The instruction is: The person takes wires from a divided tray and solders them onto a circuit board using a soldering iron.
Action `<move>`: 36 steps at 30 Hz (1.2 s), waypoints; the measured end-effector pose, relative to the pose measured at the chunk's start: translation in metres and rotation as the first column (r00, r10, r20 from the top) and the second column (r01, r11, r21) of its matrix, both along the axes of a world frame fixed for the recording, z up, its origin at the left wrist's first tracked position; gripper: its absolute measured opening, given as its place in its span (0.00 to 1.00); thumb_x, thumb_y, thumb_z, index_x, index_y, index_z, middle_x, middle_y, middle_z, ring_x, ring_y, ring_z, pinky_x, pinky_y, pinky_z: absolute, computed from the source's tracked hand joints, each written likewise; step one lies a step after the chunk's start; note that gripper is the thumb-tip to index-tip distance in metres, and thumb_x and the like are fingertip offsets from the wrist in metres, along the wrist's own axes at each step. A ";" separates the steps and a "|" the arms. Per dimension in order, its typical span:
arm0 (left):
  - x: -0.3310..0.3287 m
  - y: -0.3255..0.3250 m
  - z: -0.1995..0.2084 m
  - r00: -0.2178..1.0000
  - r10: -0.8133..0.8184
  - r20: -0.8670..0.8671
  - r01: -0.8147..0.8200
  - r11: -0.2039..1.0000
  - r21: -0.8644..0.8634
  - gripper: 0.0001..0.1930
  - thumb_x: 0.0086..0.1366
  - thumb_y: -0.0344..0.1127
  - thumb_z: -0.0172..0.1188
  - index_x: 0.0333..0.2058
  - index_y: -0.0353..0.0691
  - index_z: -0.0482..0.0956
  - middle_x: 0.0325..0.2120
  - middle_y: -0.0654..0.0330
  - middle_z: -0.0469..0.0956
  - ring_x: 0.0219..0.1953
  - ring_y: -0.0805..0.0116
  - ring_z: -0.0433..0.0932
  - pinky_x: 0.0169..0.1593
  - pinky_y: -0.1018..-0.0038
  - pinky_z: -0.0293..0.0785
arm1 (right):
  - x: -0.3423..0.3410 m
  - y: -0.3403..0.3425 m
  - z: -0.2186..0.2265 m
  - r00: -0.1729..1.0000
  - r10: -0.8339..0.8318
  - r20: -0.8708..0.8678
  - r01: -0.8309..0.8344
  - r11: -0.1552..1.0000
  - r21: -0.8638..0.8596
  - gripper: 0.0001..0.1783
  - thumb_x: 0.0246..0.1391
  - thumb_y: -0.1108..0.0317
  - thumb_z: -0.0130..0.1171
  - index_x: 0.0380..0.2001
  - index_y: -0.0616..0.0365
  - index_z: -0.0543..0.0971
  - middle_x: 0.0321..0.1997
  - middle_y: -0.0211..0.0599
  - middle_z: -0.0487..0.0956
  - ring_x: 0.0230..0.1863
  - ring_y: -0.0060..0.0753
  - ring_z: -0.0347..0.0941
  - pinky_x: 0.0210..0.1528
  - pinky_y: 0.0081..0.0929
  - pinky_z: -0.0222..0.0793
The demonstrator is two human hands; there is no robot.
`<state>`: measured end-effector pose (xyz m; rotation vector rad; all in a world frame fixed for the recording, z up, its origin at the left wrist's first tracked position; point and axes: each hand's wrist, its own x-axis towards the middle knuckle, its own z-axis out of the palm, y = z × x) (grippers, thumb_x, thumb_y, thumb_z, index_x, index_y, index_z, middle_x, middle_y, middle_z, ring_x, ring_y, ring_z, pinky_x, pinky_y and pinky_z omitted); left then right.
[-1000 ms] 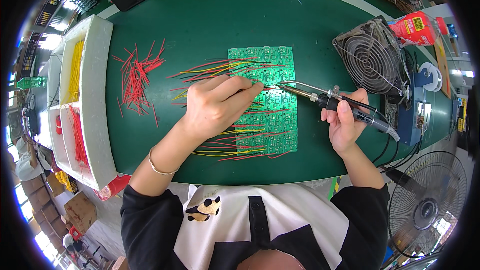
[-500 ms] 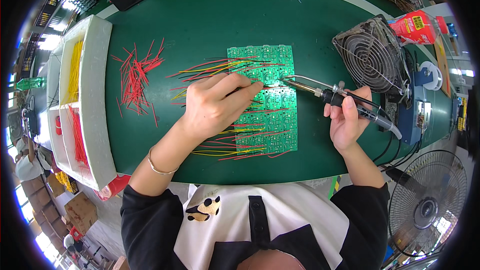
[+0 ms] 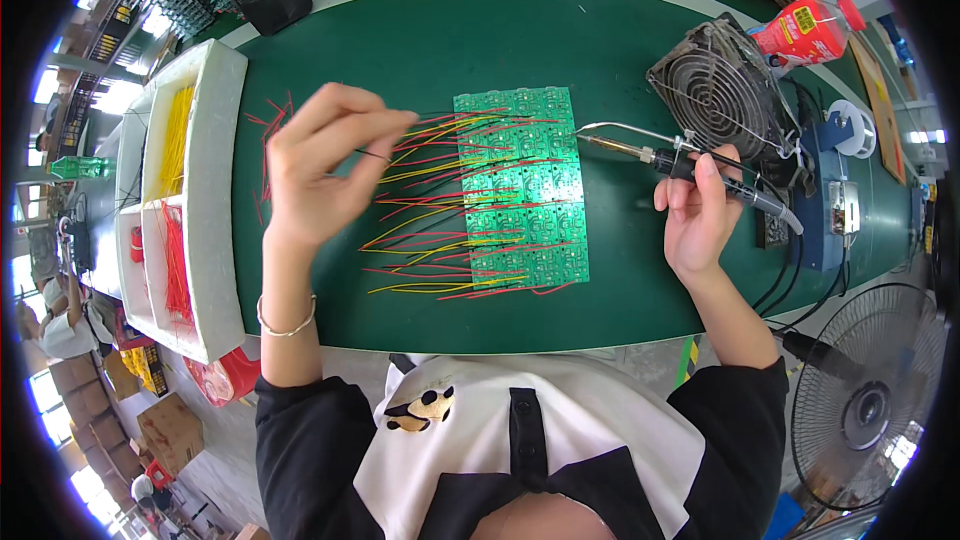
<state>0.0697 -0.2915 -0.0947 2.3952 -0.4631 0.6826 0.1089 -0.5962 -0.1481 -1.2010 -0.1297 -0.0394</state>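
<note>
A green circuit board panel [image 3: 523, 185] lies on the green mat [image 3: 400, 50], with red and yellow wires [image 3: 425, 210] fanning out of its left side. My left hand [image 3: 320, 165] is raised to the left of the panel, fingertips pinched on a thin dark wire [image 3: 378, 154]. My right hand [image 3: 698, 212] grips a soldering iron [image 3: 680, 165] by its black handle, right of the panel. The iron's tip points left and sits near the panel's upper right edge, with a thin metal tube curving above it.
A white tray [image 3: 215, 190] at the left holds yellow and red wires in compartments. Loose red wires [image 3: 268, 130] lie beside it. A small metal fan [image 3: 722, 90], a blue box [image 3: 828, 200], a red bottle [image 3: 805, 30] and cables stand at the right. A floor fan [image 3: 865, 400] is lower right.
My left hand has lifted off the panel and moved left, pinching a thin wire. My right hand drew the soldering iron back to the right, off the board.
</note>
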 end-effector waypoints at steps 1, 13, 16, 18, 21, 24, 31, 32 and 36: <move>-0.005 -0.002 0.007 0.992 0.104 -0.078 -0.105 0.994 -0.018 0.11 0.44 0.19 0.59 0.28 0.39 0.80 0.23 0.63 0.72 0.18 0.78 0.70 0.18 0.82 0.65 | -0.001 -0.001 0.002 1.000 -0.023 -0.011 0.022 1.000 -0.014 0.06 0.56 0.68 0.44 0.27 0.56 0.62 0.15 0.27 0.62 0.13 0.15 0.53 0.18 0.19 0.58; -0.017 -0.069 -0.054 0.972 -0.180 -0.148 0.164 0.980 -0.115 0.09 0.43 0.19 0.60 0.26 0.34 0.78 0.22 0.59 0.74 0.21 0.69 0.74 0.23 0.78 0.70 | -0.028 -0.009 -0.006 0.978 0.151 -0.144 -0.152 0.988 0.001 0.08 0.54 0.72 0.50 0.27 0.57 0.61 0.15 0.29 0.64 0.11 0.15 0.57 0.15 0.21 0.64; -0.020 -0.066 -0.058 0.980 -0.166 -0.111 0.160 0.985 -0.061 0.10 0.42 0.18 0.60 0.26 0.35 0.78 0.22 0.60 0.73 0.20 0.72 0.72 0.20 0.79 0.69 | -0.028 -0.013 -0.007 0.972 0.166 -0.168 -0.165 0.986 0.022 0.10 0.54 0.71 0.51 0.26 0.56 0.60 0.17 0.28 0.64 0.11 0.14 0.58 0.15 0.20 0.64; -0.019 -0.064 -0.060 0.979 -0.179 -0.102 0.175 0.984 -0.043 0.10 0.41 0.18 0.60 0.27 0.35 0.79 0.22 0.61 0.72 0.19 0.73 0.72 0.19 0.79 0.68 | -0.029 -0.013 -0.008 0.967 0.180 -0.180 -0.176 0.984 0.038 0.10 0.54 0.70 0.51 0.26 0.55 0.59 0.17 0.28 0.64 0.12 0.14 0.59 0.15 0.20 0.64; -0.019 -0.062 -0.061 0.978 -0.196 -0.066 0.197 0.980 0.008 0.11 0.40 0.18 0.60 0.27 0.35 0.79 0.22 0.63 0.71 0.18 0.74 0.71 0.18 0.80 0.68 | -0.030 -0.012 -0.009 0.969 0.188 -0.160 -0.188 0.982 0.011 0.11 0.54 0.70 0.50 0.25 0.54 0.59 0.18 0.27 0.64 0.13 0.14 0.59 0.15 0.19 0.64; -0.018 -0.061 -0.062 0.977 -0.211 -0.034 0.212 0.977 0.035 0.13 0.40 0.19 0.61 0.28 0.35 0.79 0.22 0.63 0.71 0.18 0.74 0.70 0.17 0.80 0.68 | -0.029 -0.012 -0.009 0.969 0.186 -0.163 -0.188 0.982 0.007 0.11 0.54 0.70 0.50 0.25 0.54 0.58 0.18 0.27 0.64 0.14 0.14 0.60 0.16 0.19 0.63; -0.017 -0.059 -0.064 0.965 -0.261 -0.038 0.263 0.963 0.056 0.14 0.39 0.19 0.61 0.30 0.32 0.78 0.23 0.62 0.70 0.18 0.74 0.70 0.17 0.79 0.67 | -0.029 -0.015 -0.009 0.960 0.217 -0.178 -0.222 0.975 -0.011 0.11 0.53 0.70 0.50 0.26 0.54 0.58 0.19 0.28 0.64 0.14 0.14 0.59 0.17 0.20 0.63; -0.016 -0.059 -0.063 0.965 -0.260 -0.041 0.262 0.964 0.054 0.14 0.39 0.19 0.61 0.30 0.32 0.78 0.23 0.62 0.70 0.18 0.74 0.70 0.17 0.79 0.67 | -0.029 -0.016 -0.009 0.960 0.227 -0.167 -0.231 0.973 -0.010 0.11 0.53 0.70 0.50 0.26 0.55 0.58 0.19 0.28 0.64 0.15 0.14 0.59 0.17 0.20 0.63; -0.017 -0.059 -0.063 0.962 -0.270 -0.036 0.271 0.962 0.043 0.14 0.39 0.19 0.60 0.30 0.31 0.77 0.23 0.61 0.70 0.18 0.75 0.69 0.17 0.79 0.67 | -0.030 -0.013 -0.008 0.958 0.231 -0.169 -0.238 0.971 -0.020 0.11 0.53 0.70 0.50 0.26 0.55 0.58 0.19 0.29 0.65 0.15 0.14 0.59 0.17 0.19 0.63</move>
